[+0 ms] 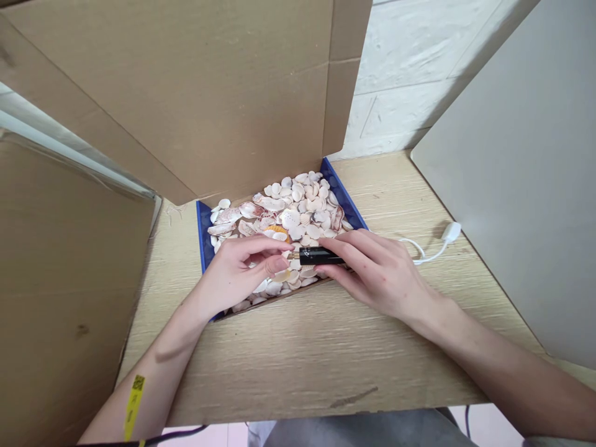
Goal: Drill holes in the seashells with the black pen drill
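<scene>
My right hand (379, 273) grips a small black tube-like tool (320, 256) held level over the near edge of a blue tray (203, 239). My left hand (239, 270) pinches thumb and forefinger at the tool's metal tip; what is between them is too small to make out. The tray is filled with several pale and pink-streaked seashells (291, 217). Both hands hover just above the shells at the tray's front.
An open cardboard box flap (186, 93) leans over the tray's back. Another cardboard panel (60, 292) stands at the left. A grey board (526, 174) rises at the right. A white cable with plug (447, 236) lies on the wooden table (307, 360).
</scene>
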Available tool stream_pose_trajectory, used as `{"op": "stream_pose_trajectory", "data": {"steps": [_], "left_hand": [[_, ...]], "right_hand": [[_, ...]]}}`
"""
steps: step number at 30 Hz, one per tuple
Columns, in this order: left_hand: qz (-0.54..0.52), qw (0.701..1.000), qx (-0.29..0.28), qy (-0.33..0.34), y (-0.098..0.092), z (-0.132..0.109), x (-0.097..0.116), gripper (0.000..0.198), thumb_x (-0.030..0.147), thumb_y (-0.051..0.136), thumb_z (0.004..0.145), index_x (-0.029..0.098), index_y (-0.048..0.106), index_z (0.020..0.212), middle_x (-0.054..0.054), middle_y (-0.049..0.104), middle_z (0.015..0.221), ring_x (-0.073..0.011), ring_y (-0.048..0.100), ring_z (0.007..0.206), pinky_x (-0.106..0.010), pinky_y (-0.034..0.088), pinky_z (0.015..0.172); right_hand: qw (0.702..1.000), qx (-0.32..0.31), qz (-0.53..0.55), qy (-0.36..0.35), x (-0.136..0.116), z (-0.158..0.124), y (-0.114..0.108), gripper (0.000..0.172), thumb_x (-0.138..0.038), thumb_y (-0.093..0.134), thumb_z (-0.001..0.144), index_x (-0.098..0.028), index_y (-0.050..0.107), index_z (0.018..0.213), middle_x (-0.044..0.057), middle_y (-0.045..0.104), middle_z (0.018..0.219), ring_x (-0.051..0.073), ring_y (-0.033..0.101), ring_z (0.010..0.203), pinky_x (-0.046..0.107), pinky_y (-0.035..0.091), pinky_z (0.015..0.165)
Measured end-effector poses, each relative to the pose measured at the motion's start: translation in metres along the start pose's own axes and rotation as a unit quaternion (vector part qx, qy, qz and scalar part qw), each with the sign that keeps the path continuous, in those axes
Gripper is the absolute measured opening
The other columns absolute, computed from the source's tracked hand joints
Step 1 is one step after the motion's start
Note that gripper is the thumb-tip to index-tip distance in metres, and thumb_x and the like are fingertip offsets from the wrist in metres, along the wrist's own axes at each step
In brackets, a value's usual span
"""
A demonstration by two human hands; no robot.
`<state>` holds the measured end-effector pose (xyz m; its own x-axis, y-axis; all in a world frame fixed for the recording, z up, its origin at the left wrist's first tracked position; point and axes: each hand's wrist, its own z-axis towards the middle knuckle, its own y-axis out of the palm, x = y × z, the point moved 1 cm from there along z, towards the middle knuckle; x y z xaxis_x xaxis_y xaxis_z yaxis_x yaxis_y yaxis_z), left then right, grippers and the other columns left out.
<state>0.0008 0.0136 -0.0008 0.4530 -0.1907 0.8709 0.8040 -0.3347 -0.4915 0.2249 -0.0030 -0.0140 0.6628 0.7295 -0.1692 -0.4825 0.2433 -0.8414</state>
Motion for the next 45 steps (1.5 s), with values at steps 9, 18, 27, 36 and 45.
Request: {"op": "stream_pose_trajectory", "data": {"steps": [9, 18, 27, 36, 45], "left_hand": [[0.008, 0.999, 0.011, 0.029, 0.0012, 0.0003, 0.0008, 0.023, 0.023, 0.067, 0.079, 0.022, 0.071, 0.101, -0.005, 0.070, 0.100, -0.0157, 0.065, 0.088, -0.024, 0.053, 0.071], [0.019, 0.999, 0.003, 0.050, -0.0005, 0.0012, 0.0003, 0.020, 0.017, 0.068, 0.077, 0.023, 0.073, 0.095, -0.001, 0.072, 0.088, -0.0119, 0.064, 0.072, -0.021, 0.052, 0.061], [0.028, 0.998, 0.016, 0.051, -0.0012, -0.0013, 0.0014, 0.018, 0.019, 0.068, 0.076, 0.025, 0.073, 0.092, -0.001, 0.072, 0.087, -0.0125, 0.064, 0.070, -0.022, 0.052, 0.060], [0.016, 0.997, 0.043, 0.062, -0.0015, -0.0001, 0.0011, 0.019, 0.016, 0.070, 0.075, 0.024, 0.073, 0.091, -0.002, 0.071, 0.088, -0.0124, 0.064, 0.075, -0.021, 0.052, 0.061], [0.030, 0.995, 0.069, 0.063, -0.0019, -0.0009, 0.0000, 0.018, 0.019, 0.071, 0.075, 0.025, 0.073, 0.091, -0.002, 0.072, 0.090, -0.0138, 0.065, 0.076, -0.023, 0.052, 0.061]], "right_hand": [[1.000, 0.013, -0.013, 0.015, 0.0008, 0.0016, -0.0007, 0.029, -0.035, 0.057, 0.087, -0.013, 0.056, 0.105, 0.006, 0.067, 0.086, 0.016, 0.062, 0.074, 0.027, 0.046, 0.059], [1.000, 0.009, 0.001, -0.008, -0.0001, 0.0004, 0.0027, 0.029, -0.035, 0.056, 0.087, -0.013, 0.055, 0.105, 0.005, 0.066, 0.085, 0.014, 0.061, 0.074, 0.026, 0.045, 0.059], [1.000, -0.012, 0.024, 0.007, -0.0006, -0.0001, 0.0029, 0.030, -0.036, 0.054, 0.088, -0.014, 0.055, 0.108, 0.004, 0.066, 0.083, 0.015, 0.059, 0.072, 0.027, 0.045, 0.062], [0.998, -0.029, 0.042, 0.029, -0.0014, 0.0023, 0.0031, 0.038, -0.040, 0.053, 0.087, -0.012, 0.054, 0.113, 0.009, 0.065, 0.088, 0.019, 0.058, 0.080, 0.033, 0.047, 0.072], [0.997, -0.018, 0.048, 0.053, 0.0020, 0.0028, 0.0033, 0.042, -0.041, 0.051, 0.088, -0.012, 0.052, 0.120, 0.009, 0.066, 0.092, 0.021, 0.057, 0.085, 0.037, 0.047, 0.076]]}}
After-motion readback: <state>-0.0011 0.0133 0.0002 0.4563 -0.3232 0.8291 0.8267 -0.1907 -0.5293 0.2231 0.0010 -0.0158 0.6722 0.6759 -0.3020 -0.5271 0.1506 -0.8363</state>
